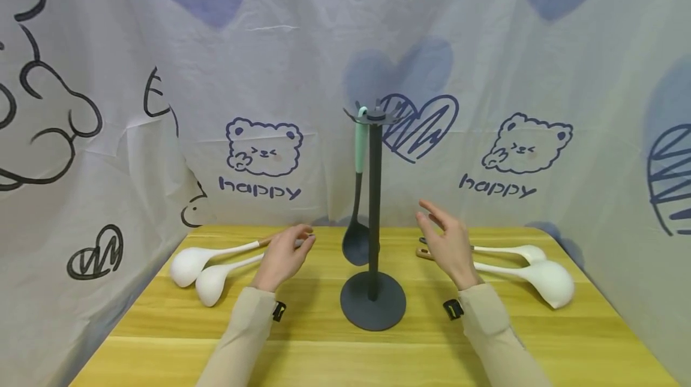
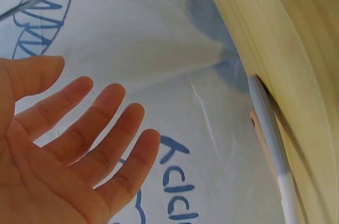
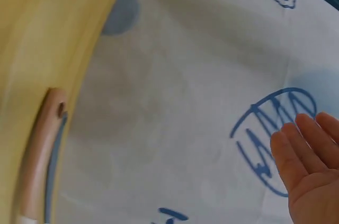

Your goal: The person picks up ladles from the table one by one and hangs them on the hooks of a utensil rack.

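A black stand [image 1: 375,207] with a round base and a ring of hooks on top rises from the table. From one hook hangs a dark ladle [image 1: 354,244] with a mint green handle. My left hand [image 1: 283,257], fingers spread and holding nothing, is over the handles of two white ladles. One has a grey handle [image 2: 269,128]; the other's is brown. Over the handles of two more white ladles is my right hand [image 1: 452,250], its palm bare and fingers extended. Their handles are a wooden brown one [image 3: 38,155] and a dark one [image 3: 53,168].
At the left lie the bowls of a white ladle [image 1: 188,266] and a second white ladle [image 1: 212,284]. The right side has a smaller white ladle [image 1: 531,252] and a larger white ladle [image 1: 552,284]. A printed cloth [image 1: 324,45] hangs behind the wooden table [image 1: 345,363].
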Motion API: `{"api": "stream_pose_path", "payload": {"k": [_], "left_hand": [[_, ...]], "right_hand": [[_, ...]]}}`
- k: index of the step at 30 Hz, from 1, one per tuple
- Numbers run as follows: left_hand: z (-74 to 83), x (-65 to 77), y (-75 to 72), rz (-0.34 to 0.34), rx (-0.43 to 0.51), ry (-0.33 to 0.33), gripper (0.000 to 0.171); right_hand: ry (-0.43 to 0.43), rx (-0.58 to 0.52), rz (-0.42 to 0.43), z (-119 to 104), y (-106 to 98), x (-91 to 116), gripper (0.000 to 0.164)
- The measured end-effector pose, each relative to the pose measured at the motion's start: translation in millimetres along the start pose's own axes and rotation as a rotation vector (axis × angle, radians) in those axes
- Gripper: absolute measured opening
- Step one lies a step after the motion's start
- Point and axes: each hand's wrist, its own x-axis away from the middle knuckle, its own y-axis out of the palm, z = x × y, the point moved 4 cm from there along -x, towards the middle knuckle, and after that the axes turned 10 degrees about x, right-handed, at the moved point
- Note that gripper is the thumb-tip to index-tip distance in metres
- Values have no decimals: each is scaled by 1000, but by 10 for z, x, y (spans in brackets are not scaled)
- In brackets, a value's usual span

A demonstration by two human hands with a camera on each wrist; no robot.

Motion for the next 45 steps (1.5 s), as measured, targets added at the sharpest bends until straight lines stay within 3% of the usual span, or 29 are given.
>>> {"api": "stream_pose_path", "payload": {"k": [9,16,25,29,34,39,45], "left_hand": [[-158,3,-50,-42,10,-87,34],[-325,2,-113,-45,-62,-68,27],[-463,41,-178,-91,-141,-137,44],[-518,59,-174,-104,-211,-145,47],[-638,79,-218,-98,-330,-202,38],[-775,109,-274,-131,-419,-264,36],[-904,145,-313,-149,-476,-293,36]], "right_hand": [[60,103,-51,320,18,124,50],[70,121,-70,405,40,108,52],[115,243,-120,549,40,142,52],[137,303,-164,624,69,158,51],[183,325,-207,698,87,178,50],[168,329,-211,714,78,185,50],[166,319,-235,713,82,189,50]]}}
